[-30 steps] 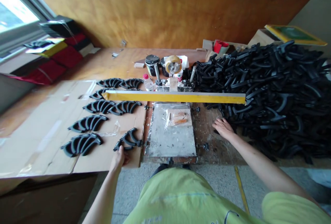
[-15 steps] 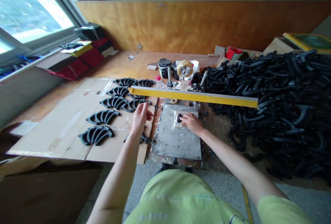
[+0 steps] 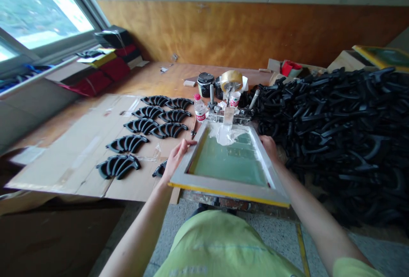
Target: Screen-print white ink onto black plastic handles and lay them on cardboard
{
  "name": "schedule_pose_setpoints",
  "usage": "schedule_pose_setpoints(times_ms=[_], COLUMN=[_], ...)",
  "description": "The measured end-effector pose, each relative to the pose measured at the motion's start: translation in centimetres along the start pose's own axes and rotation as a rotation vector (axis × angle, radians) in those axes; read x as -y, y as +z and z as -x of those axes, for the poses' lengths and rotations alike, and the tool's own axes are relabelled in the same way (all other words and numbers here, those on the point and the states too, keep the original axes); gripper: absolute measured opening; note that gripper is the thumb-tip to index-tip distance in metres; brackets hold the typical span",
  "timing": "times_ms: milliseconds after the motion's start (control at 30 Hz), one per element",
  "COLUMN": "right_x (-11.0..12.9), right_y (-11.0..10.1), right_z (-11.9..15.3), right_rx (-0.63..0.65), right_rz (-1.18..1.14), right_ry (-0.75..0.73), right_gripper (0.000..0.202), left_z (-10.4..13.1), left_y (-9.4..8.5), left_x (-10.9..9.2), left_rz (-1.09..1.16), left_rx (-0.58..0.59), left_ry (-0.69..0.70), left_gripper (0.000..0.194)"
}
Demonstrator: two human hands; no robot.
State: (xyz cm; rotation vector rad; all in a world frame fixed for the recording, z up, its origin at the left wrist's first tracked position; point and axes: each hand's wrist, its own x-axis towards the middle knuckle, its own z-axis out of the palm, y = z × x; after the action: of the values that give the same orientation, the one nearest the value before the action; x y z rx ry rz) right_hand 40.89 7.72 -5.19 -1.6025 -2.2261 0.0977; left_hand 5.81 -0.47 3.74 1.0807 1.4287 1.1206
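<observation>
The grey-and-yellow rectangular frame with green mesh (image 3: 220, 184) is now lying low and nearly flat, having swung down from its raised, edge-on position. I am grasping its left rail with the left hand (image 3: 177, 153) and its right rail with the right hand (image 3: 270, 145). The lowered frame is covering the metal plate, so I am not confirming the small black piece seen there earlier. Curved black plastic parts (image 3: 118, 167) are resting in fanned groups on the brown cardboard sheet (image 3: 79, 140); a heaped black pile (image 3: 335, 119) is occupying the right side.
</observation>
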Motion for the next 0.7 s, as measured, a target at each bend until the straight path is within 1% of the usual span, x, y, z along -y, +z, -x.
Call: schedule_pose_setpoints(times_ms=[33, 67, 100, 133, 167, 200, 233, 267, 333, 367, 400, 467, 567, 633, 700], right_x=[-0.3, -0.1, 0.6, 1.7, 3.0, 4.5, 5.8, 7.0, 8.6, 9.0, 9.2, 9.2, 8.7, 8.3, 8.0], right_y=[-0.6, -0.9, -1.1, -1.1, -0.9, -0.6, -0.2, 0.3, 1.3, 1.7, 1.9, 1.9, 0.8, -0.2, -0.9], right_z=[-0.7, -1.7, -2.9, -4.3, -5.6, -7.0, -8.1, -8.9, -9.5, -9.2, -8.5, -6.5, -3.6, -2.8, -3.1], right_rx=[-0.065, -0.135, -0.196, -0.236, -0.241, -0.208, -0.149, -0.072, 0.085, 0.140, 0.175, 0.203, 0.247, 0.304, 0.358], right_rz=[-0.008, -0.027, -0.049, -0.062, -0.060, -0.039, -0.010, 0.020, 0.074, 0.098, 0.119, 0.138, 0.073, -0.005, -0.072], right_ry=[0.051, 0.073, 0.063, 0.022, -0.040, -0.103, -0.147, -0.175, -0.190, -0.187, -0.191, -0.251, -0.463, -0.595, -0.638], right_gripper=[0.041, 0.040, 0.040, 0.043, 0.049, 0.052, 0.050, 0.042, 0.021, 0.013, 0.010, 0.014, 0.018, 0.019, 0.017], left_z=[0.4, 0.7, 0.8, 0.8, 0.7, 0.5, 0.3, 0.1, -0.1, -0.2, -0.3, -0.3, -0.3, -0.3, -0.2], left_y=[-0.3, -0.5, -0.5, -0.3, -0.1, 0.2, 0.5, 0.7, 0.8, 0.8, 0.8, 0.7, 0.6, 0.7, 0.7], left_x=[1.6, 3.4, 5.1, 6.8, 8.3, 9.6, 10.6, 11.4, 12.3, 12.6, 12.7, 12.7, 12.8, 12.8, 12.9], left_rz=[-0.027, -0.034, -0.024, -0.015, -0.015, -0.026, -0.043, -0.062, -0.088, -0.095, -0.101, -0.105, -0.109, -0.114, -0.122], left_rx=[0.030, 0.050, 0.058, 0.055, 0.046, 0.031, 0.018, 0.009, 0.007, 0.007, 0.007, 0.004, 0.010, 0.010, 0.004], left_ry=[-0.064, -0.113, -0.148, -0.168, -0.177, -0.175, -0.167, -0.157, -0.147, -0.149, -0.154, -0.164, -0.165, -0.158, -0.146], left_gripper=[0.057, 0.059, 0.064, 0.072, 0.078, 0.081, 0.081, 0.078, 0.073, 0.071, 0.070, 0.069, 0.068, 0.067, 0.066])
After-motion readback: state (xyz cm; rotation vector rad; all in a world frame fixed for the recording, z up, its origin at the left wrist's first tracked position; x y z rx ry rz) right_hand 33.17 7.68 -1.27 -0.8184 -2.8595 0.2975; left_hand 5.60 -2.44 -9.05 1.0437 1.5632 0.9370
